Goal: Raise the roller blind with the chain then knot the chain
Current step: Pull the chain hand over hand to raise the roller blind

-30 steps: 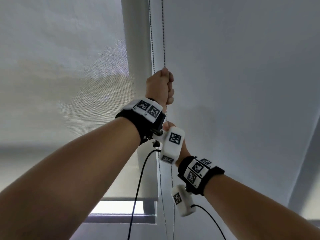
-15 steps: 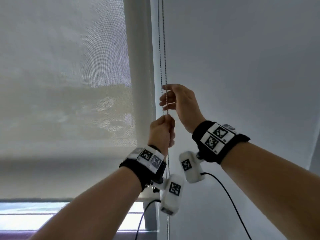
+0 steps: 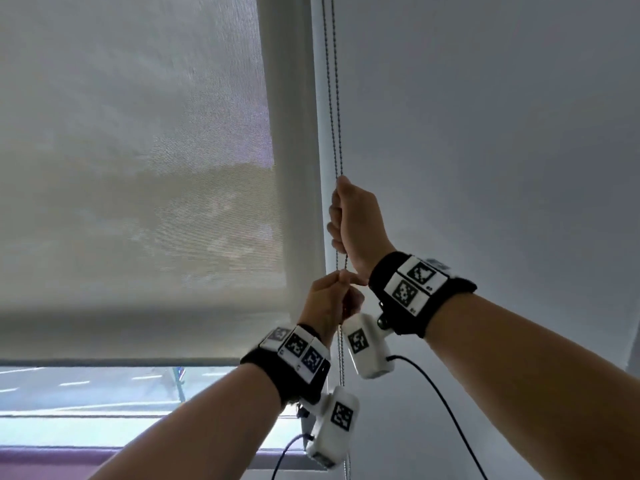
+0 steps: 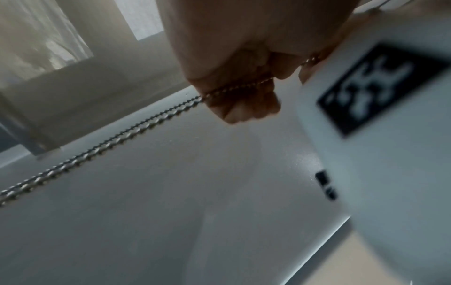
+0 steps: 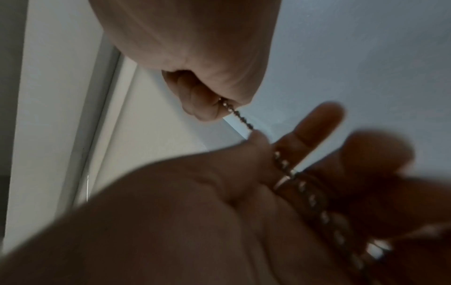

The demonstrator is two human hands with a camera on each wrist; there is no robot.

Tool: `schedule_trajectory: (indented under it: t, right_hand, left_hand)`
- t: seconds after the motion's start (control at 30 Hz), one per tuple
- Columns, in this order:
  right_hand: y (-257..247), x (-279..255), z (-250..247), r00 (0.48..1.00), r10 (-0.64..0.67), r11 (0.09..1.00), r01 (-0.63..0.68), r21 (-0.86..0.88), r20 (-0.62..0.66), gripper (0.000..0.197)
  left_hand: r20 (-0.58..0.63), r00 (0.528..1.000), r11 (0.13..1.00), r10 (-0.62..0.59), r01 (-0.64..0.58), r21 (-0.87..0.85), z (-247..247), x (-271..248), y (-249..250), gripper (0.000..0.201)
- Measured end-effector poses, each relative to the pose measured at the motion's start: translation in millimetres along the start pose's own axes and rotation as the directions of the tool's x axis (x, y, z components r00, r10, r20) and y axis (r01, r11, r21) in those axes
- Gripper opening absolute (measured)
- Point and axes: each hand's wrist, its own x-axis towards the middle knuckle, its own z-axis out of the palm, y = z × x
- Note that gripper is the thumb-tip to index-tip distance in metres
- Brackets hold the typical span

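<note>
The bead chain [image 3: 335, 98] hangs as two close strands along the wall edge just right of the roller blind [image 3: 138, 168], running from 12 o'clock in the head view down past both wrists and off the frame at 6 o'clock. The right hand [image 3: 353, 226] is fisted round one strand at about 1 o'clock from centre; directly under it, at 6 o'clock from that fist, the left hand [image 3: 329, 303] pinches the chain with curled fingers, almost touching the right wrist. The right wrist view shows the chain crossing the right palm, the fingers [image 5: 314, 127] blurred. The blind's bottom bar [image 3: 121, 361] lies at 8 o'clock, a strip of bright window [image 3: 104, 403] open beneath it. To the right, from 1 to 5 o'clock, the plain wall [image 3: 502, 133] offers free room; to the left the blind's side edge stands just beside the chain. The chain's lower loop is cut off, and which strand the left hand holds cannot be told. The wrist cameras [image 3: 369, 348] cover part of the chain.
</note>
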Motion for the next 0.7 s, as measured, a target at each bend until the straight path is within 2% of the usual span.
schedule_trajectory:
  t: [0.1, 0.17, 0.23, 0.33, 0.5, 0.7]
  right_hand:
    - [19.8, -7.3, -7.9, 0.999, -0.046, 0.997, 0.045, -0.070, -0.016, 0.045]
    - [31.7, -17.2, -13.9, 0.997, -0.065, 0.986, 0.059, -0.159, -0.032, 0.046]
    - [45.9, -31.1, -17.7, 1.000, -0.023, 0.995, 0.021, -0.098, -0.016, 0.049]
    - [71.4, -48.4, -21.5, 0.999, 0.041, 0.999, -0.041, 0.022, 0.010, 0.047]
    - [103.6, -60.5, -27.4, 0.999, 0.020, 1.000, -0.021, -0.023, -0.042, 0.047]
    - [121.8, -72.4, -36.7, 0.999, 0.019, 0.999, -0.020, -0.032, -0.038, 0.048]
  left_hand:
    - [0.059, 0.998, 0.995, 0.003, 0.003, -0.099, -8.0, 7.7, 12.0, 0.030]
    - [0.013, 0.998, 0.996, 0.057, -0.056, -0.062, -9.5, 11.6, 26.7, 0.033]
    - [-0.036, 0.995, 0.994, 0.098, -0.099, -0.048, -8.0, 15.3, 40.8, 0.045]
    - [-0.030, 0.996, 0.991, 0.084, -0.087, -0.106, -0.1, 18.9, 64.1, 0.048]
    - [-0.011, 0.996, 0.988, 0.087, -0.088, -0.126, 20.5, 26.2, 86.3, 0.047]
    - [-0.033, 0.993, 0.987, 0.111, -0.114, -0.112, 36.3, 23.2, 74.4, 0.033]
